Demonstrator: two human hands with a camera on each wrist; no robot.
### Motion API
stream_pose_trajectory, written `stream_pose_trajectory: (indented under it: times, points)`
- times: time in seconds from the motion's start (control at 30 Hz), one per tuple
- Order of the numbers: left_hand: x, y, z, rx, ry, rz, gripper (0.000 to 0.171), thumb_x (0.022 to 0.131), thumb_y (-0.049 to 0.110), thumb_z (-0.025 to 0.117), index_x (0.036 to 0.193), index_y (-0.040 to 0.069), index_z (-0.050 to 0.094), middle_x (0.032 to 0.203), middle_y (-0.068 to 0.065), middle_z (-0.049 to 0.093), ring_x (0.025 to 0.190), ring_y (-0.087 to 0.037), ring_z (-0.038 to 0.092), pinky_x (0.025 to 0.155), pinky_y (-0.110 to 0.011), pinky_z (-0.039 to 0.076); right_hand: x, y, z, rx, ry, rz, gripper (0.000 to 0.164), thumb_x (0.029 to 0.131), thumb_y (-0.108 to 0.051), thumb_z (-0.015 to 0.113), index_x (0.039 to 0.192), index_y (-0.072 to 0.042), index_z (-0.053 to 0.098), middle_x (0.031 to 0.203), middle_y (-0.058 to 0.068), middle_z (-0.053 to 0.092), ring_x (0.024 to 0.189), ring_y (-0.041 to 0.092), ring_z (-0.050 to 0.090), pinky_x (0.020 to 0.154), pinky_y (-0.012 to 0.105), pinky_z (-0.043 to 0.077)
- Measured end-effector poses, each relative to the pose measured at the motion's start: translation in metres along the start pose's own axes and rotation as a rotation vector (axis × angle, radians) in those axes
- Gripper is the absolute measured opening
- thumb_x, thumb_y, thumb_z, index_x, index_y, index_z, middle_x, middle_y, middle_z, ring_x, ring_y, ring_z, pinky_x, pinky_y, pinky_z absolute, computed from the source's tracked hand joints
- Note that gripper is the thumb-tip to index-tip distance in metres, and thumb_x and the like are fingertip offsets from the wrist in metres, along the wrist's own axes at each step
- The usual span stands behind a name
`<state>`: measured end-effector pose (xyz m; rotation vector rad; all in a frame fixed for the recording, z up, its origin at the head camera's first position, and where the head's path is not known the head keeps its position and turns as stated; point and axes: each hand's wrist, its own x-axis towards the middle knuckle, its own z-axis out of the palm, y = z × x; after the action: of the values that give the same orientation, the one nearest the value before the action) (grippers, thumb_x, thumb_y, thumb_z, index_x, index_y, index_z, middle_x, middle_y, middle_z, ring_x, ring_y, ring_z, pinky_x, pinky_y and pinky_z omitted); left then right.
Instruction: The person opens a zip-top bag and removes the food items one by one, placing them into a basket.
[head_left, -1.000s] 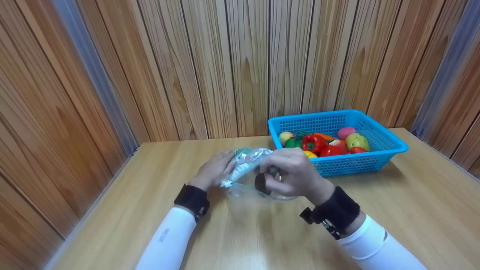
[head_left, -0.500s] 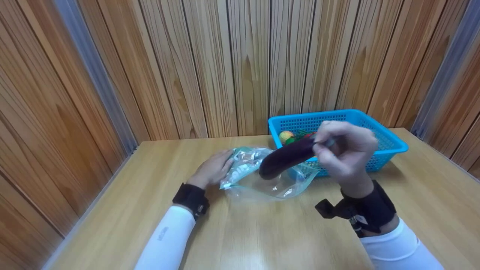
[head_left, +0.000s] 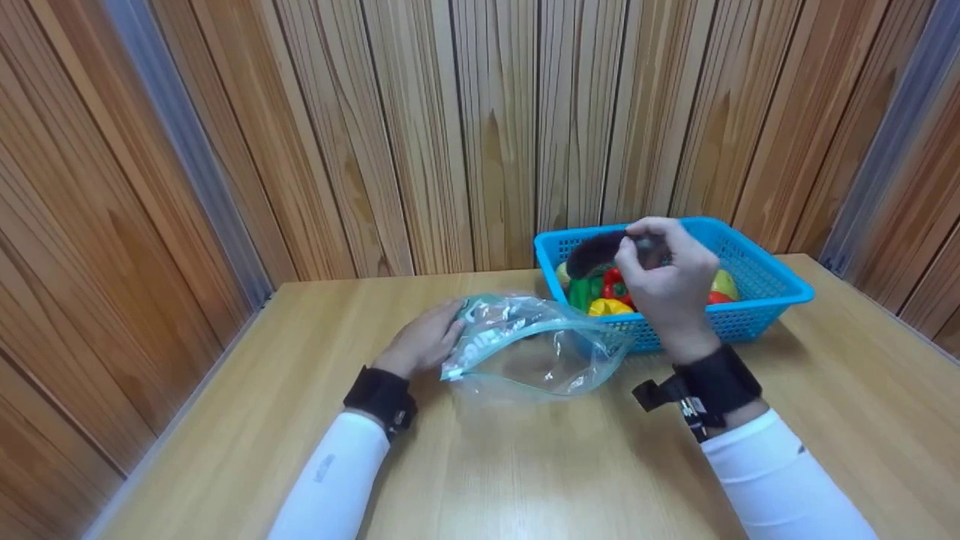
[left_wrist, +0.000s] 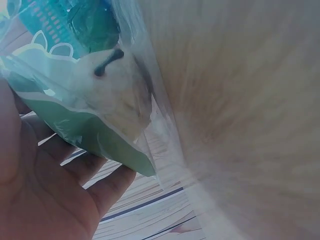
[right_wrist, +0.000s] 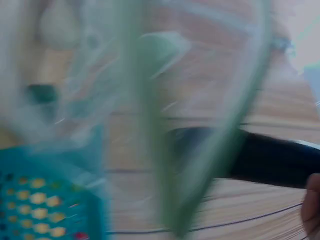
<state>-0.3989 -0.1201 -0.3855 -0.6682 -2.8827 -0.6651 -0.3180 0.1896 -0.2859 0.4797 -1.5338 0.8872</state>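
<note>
My right hand [head_left: 664, 274] pinches a dark purple eggplant [head_left: 594, 253] near its stem end, above the blue basket. The eggplant's rounded end points left, over the peppers. My left hand [head_left: 424, 337] holds the left side of a clear zip bag [head_left: 517, 322] on the table. The bag's mouth gapes toward me, edged with a light green zip strip. In the left wrist view a pale, pear-shaped piece with a dark stem [left_wrist: 117, 85] shows through the plastic, and my fingers [left_wrist: 107, 185] lie along the bag's green-printed edge. The right wrist view is blurred, with the eggplant [right_wrist: 275, 159] behind the bag's rim.
The blue mesh basket [head_left: 772, 300] stands at the back right, right behind the bag. In it lie a green pepper [head_left: 583, 292], a yellow pepper [head_left: 609, 306], a red pepper [head_left: 613, 286] and a green fruit [head_left: 724, 283]. A wood-panelled wall [head_left: 420, 150] closes off the back.
My right hand has come up out of the bag with the eggplant, swung right, then moved back over the basket. The bag's mouth shows wider. My left hand has stayed at the bag.
</note>
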Motion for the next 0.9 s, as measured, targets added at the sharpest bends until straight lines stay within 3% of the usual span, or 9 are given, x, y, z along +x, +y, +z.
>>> stream_pose_trajectory:
  times: [0.2,0.37,0.47,0.53,0.6,0.7,0.77,0.83,0.9]
  points:
    - [-0.003,-0.003,-0.001,-0.036,-0.085,-0.045,0.057,0.108,0.038,0.029,0.157,0.008,0.026,0.159,-0.015,0.034,0.148,-0.032,0.032,0.121,-0.046,0.024,-0.025,0.053,0.002,-0.262,-0.221,0.265,0.018,0.089,-0.010,0.071,0.104,0.000,0.069,0.081,0.014,0.071,0.062,0.022,0.060,0.062,0.012,0.041]
    - [-0.005,-0.006,0.000,-0.038,-0.178,-0.112,0.057,0.108,0.043,0.026,0.157,0.015,0.032,0.158,-0.013,0.039,0.147,-0.033,0.035,0.120,-0.048,0.025,-0.030,0.069,-0.006,-0.453,-0.608,0.487,0.031,0.095,-0.017,0.061,0.121,0.001,0.066,0.082,0.019,0.065,0.060,0.029,0.055,0.052,0.024,0.040]
    - [-0.006,-0.005,0.001,0.000,-0.227,-0.114,0.056,0.108,0.043,0.027,0.153,0.012,0.041,0.154,-0.014,0.045,0.145,-0.033,0.038,0.119,-0.048,0.028,-0.029,0.070,-0.010,-0.541,-0.816,0.586,0.038,0.097,-0.025,0.058,0.123,0.002,0.065,0.089,0.019,0.064,0.070,0.030,0.054,0.054,0.030,0.040]
    - [-0.006,-0.004,0.002,0.033,-0.249,-0.086,0.053,0.108,0.040,0.030,0.144,0.009,0.051,0.146,-0.015,0.053,0.140,-0.034,0.045,0.117,-0.049,0.032,-0.028,0.068,-0.011,-0.568,-0.872,0.607,0.041,0.098,-0.029,0.058,0.123,0.002,0.065,0.093,0.019,0.064,0.076,0.031,0.055,0.057,0.032,0.042]
    - [-0.006,-0.003,0.002,0.060,-0.259,-0.047,0.048,0.107,0.038,0.033,0.137,0.008,0.057,0.140,-0.015,0.058,0.136,-0.034,0.049,0.115,-0.049,0.035,-0.027,0.065,-0.009,-0.557,-0.830,0.571,0.038,0.097,-0.028,0.058,0.118,0.002,0.067,0.097,0.021,0.067,0.082,0.033,0.057,0.062,0.035,0.047]
    - [-0.006,-0.001,0.002,0.084,-0.275,-0.016,0.045,0.107,0.034,0.037,0.137,0.008,0.058,0.140,-0.014,0.058,0.136,-0.033,0.049,0.114,-0.048,0.036,-0.025,0.055,-0.003,-0.412,-0.617,0.418,0.026,0.094,-0.018,0.060,0.105,0.002,0.071,0.095,0.020,0.071,0.078,0.032,0.061,0.065,0.035,0.051]
    - [-0.007,0.000,0.002,0.084,-0.290,-0.026,0.045,0.106,0.035,0.040,0.142,0.013,0.055,0.147,-0.013,0.053,0.140,-0.033,0.045,0.116,-0.049,0.034,-0.020,0.040,0.000,-0.208,-0.497,0.291,0.016,0.092,-0.006,0.059,0.092,0.001,0.073,0.089,0.016,0.074,0.075,0.026,0.063,0.068,0.030,0.052]
    - [-0.007,0.001,0.001,0.078,-0.308,-0.038,0.046,0.105,0.037,0.043,0.146,0.017,0.052,0.151,-0.011,0.048,0.142,-0.033,0.042,0.116,-0.050,0.033,-0.013,0.020,0.000,0.053,-0.502,0.187,0.020,0.089,0.004,0.056,0.082,-0.002,0.074,0.081,0.012,0.073,0.069,0.021,0.062,0.065,0.025,0.051]
    - [-0.007,0.001,0.001,0.070,-0.321,-0.044,0.045,0.104,0.039,0.046,0.145,0.021,0.054,0.149,-0.011,0.050,0.140,-0.033,0.044,0.115,-0.051,0.035,-0.005,-0.001,-0.002,0.326,-0.675,0.130,0.028,0.086,0.012,0.051,0.081,-0.002,0.074,0.079,0.011,0.073,0.066,0.018,0.062,0.064,0.022,0.052]
